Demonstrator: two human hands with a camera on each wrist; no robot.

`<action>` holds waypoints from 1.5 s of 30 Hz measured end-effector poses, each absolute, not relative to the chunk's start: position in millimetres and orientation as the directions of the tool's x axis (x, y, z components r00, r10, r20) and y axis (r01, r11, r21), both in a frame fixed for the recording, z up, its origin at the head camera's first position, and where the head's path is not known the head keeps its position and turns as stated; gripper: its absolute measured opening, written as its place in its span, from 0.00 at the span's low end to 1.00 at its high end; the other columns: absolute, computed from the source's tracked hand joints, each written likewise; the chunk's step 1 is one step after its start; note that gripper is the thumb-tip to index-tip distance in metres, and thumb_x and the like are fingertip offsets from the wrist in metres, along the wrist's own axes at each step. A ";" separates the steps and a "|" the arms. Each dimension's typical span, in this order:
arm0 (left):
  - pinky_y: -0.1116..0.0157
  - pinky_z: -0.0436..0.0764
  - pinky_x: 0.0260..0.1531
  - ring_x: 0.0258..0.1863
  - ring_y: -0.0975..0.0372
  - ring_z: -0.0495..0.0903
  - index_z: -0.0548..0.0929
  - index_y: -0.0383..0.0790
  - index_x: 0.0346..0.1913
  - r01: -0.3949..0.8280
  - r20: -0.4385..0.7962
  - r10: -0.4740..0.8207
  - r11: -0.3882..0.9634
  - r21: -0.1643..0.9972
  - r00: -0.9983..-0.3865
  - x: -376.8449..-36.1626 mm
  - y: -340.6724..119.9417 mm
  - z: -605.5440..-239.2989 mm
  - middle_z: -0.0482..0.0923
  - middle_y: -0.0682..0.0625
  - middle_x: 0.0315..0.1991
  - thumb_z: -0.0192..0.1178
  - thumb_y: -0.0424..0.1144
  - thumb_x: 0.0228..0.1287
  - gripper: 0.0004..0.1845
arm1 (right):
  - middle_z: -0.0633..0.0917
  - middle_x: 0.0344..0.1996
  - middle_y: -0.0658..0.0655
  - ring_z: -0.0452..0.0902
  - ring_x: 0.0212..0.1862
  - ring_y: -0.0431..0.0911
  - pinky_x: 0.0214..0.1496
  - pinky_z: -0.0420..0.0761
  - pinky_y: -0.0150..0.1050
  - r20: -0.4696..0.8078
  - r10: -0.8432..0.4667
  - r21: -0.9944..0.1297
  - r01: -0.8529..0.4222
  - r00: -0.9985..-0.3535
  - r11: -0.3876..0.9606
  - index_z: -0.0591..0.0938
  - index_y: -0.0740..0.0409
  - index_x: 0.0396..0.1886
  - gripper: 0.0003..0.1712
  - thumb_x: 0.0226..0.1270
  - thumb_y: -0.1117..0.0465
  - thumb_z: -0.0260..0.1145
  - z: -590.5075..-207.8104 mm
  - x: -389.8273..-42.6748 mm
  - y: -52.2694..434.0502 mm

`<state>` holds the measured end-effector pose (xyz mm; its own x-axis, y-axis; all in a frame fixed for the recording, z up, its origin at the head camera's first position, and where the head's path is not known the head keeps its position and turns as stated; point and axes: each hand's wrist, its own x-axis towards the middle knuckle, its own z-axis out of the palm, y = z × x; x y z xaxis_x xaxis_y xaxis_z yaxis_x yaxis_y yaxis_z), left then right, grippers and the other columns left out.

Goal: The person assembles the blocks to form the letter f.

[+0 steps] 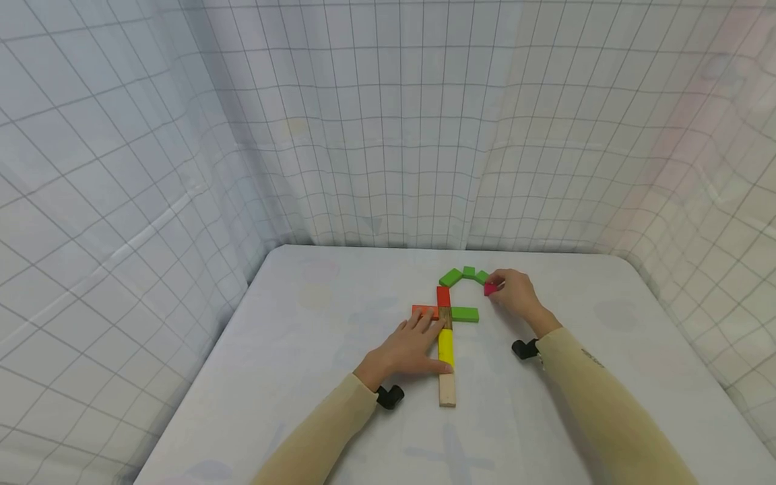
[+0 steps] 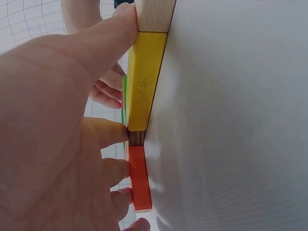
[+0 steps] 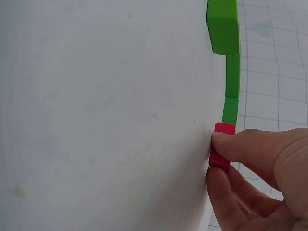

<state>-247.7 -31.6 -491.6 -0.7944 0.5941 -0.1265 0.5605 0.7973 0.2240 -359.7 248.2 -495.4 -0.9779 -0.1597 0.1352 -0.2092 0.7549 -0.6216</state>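
Observation:
My right hand [image 1: 514, 294] pinches a pinkish-red block [image 3: 224, 127] between thumb and fingers, at the right end of a curve of green blocks [image 1: 450, 277]. In the right wrist view that block touches or nearly touches the nearest green one. My left hand [image 1: 407, 347] lies spread over a cross of blocks. Its fingertips touch the orange block [image 2: 140, 178] and the brown block [image 2: 136, 138], while its thumb rests near the joint of the yellow block [image 1: 445, 349] and the plain wood block [image 1: 447, 391]. A red block [image 1: 444, 296] tops the cross; another green block [image 1: 465, 314] forms its right arm.
The blocks lie flat on a white-covered table [image 1: 291, 377]. Grid-patterned white curtains [image 1: 388, 135] enclose the back and both sides. A black wrist device [image 1: 391, 397] sits at the left wrist, and a similar one [image 1: 525, 349] at the right.

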 end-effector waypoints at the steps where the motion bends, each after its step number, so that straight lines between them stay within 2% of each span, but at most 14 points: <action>1: 0.48 0.47 0.62 0.69 0.51 0.33 0.43 0.52 0.72 0.560 -0.125 0.594 0.797 0.227 -0.795 -248.3 -31.8 -492.0 0.33 0.46 0.72 0.44 0.77 0.45 0.54 | 0.80 0.39 0.57 0.75 0.40 0.49 0.37 0.76 0.42 0.135 -0.161 -0.619 -0.210 -0.978 0.756 0.80 0.58 0.43 0.17 0.51 0.68 0.68 -494.9 -360.4 248.1; 22: 0.45 0.47 0.61 0.69 0.49 0.36 0.44 0.51 0.72 0.549 -0.138 0.582 0.808 0.215 -0.802 -244.8 -30.5 -487.5 0.34 0.46 0.72 0.46 0.76 0.46 0.54 | 0.80 0.39 0.58 0.76 0.40 0.50 0.38 0.76 0.43 0.137 -0.155 -0.606 -0.207 -0.978 0.768 0.80 0.59 0.43 0.18 0.49 0.67 0.69 -493.5 -358.7 246.4; 36: 0.45 0.49 0.61 0.69 0.51 0.37 0.44 0.53 0.72 0.545 -0.125 0.574 0.813 0.207 -0.809 -244.4 -32.1 -487.7 0.35 0.46 0.72 0.43 0.78 0.44 0.55 | 0.80 0.41 0.58 0.76 0.42 0.51 0.40 0.76 0.44 0.134 -0.167 -0.610 -0.215 -0.977 0.763 0.80 0.59 0.44 0.18 0.50 0.69 0.68 -493.3 -359.5 247.0; 45: 0.44 0.47 0.61 0.69 0.51 0.35 0.44 0.52 0.72 0.550 -0.117 0.575 0.813 0.193 -0.810 -243.7 -31.1 -485.5 0.34 0.45 0.72 0.45 0.77 0.45 0.55 | 0.80 0.40 0.58 0.76 0.41 0.51 0.37 0.76 0.42 0.136 -0.158 -0.606 -0.208 -0.978 0.768 0.80 0.58 0.44 0.18 0.50 0.68 0.68 -493.7 -358.3 248.4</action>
<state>-243.7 -31.1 -485.5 -0.8096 0.5752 -0.1170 0.5495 0.8128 0.1932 -358.3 248.4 -493.7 -0.9780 -0.1583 0.1359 -0.2085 0.7679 -0.6057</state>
